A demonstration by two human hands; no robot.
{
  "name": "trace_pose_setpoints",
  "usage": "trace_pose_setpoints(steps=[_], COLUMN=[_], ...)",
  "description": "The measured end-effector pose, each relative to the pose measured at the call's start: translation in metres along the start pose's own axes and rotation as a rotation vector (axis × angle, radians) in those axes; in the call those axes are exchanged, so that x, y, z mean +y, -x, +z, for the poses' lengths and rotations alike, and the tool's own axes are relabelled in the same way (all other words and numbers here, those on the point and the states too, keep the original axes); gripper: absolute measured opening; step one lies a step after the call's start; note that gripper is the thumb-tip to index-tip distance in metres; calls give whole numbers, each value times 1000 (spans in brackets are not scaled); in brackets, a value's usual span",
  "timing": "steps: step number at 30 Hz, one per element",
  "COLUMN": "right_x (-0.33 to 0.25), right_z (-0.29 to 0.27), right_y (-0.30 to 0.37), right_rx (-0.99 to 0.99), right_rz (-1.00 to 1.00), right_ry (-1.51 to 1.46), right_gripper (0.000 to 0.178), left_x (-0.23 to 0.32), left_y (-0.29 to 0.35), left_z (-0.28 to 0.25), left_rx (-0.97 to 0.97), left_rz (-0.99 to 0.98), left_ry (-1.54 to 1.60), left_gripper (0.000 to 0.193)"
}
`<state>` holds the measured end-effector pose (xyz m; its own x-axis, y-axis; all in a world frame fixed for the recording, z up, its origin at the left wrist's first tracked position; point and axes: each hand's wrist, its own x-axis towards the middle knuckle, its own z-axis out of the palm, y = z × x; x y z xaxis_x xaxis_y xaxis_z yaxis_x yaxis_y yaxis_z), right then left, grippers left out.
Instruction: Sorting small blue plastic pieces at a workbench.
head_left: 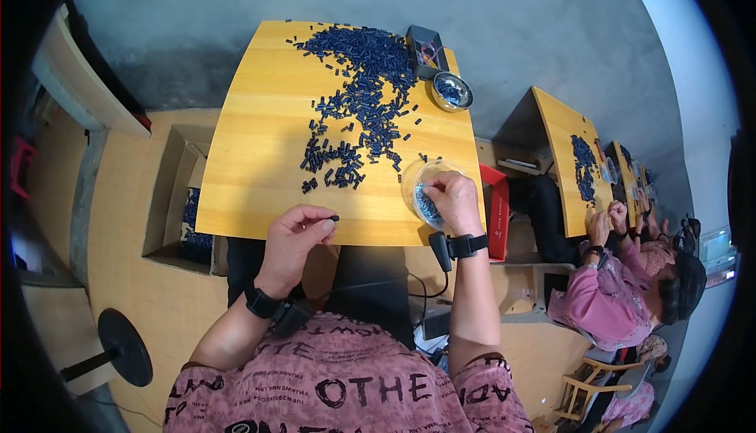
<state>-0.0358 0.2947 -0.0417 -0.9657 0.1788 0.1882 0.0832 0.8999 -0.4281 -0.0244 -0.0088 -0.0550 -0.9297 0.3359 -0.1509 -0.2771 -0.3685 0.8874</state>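
Between the thumb and fingers of my left hand (pixel 298 242) is a small black cylindrical piece (pixel 335 219), held just off the table's near edge. My right hand (pixel 455 203) reaches into a clear round bowl (pixel 408 183) near the right edge of the table. Small shiny silvery-blue parts (pixel 428 211) lie in that bowl. The right fingertips are pinched together and pressed down toward the parts; whether they grip one is hidden. A large spread of black cylindrical pieces (pixel 366 102) covers the middle and far part of the wooden table (pixel 256 134).
At the far right of the table stand a dark bin (pixel 426 49) and a metal bowl (pixel 452 91) holding small parts. A cardboard box (pixel 169 197) with dark pieces sits on the floor at left. Co-workers in pink (pixel 602 295) work at tables on the right.
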Motion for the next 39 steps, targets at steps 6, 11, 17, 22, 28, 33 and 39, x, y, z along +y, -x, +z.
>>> trace_pose_setpoints(steps=[6, 11, 17, 22, 28, 33, 39], right_x=[6, 4, 11, 12, 6, 6, 1], right_z=[-11, -25, -24, -10, 7, 12, 13], right_y=[6, 9, 12, 5, -6, -13, -14], right_rx=[11, -102, -161, -26, 17, -28, -39], right_rz=[-10, 238, 157, -18, -116, -55, -71], right_ry=[-244, -524, -541, -184, 105, 109, 119], right_gripper=[9, 12, 16, 16, 9, 9, 9], left_x=[-5, -6, -5, -5, -7, -6, -5], left_y=[-2, -2, -1, -1, 0, 0, -1], left_z=[3, 3, 4, 8, 8, 7, 6], left_rx=[-15, -38, -31, -40, -27, -31, -30], left_rz=[-11, -14, -10, -12, -29, -21, -31], left_ry=[-8, 10, 11, 11, -6, 4, 3], left_gripper=[14, 14, 14, 13, 13, 14, 13])
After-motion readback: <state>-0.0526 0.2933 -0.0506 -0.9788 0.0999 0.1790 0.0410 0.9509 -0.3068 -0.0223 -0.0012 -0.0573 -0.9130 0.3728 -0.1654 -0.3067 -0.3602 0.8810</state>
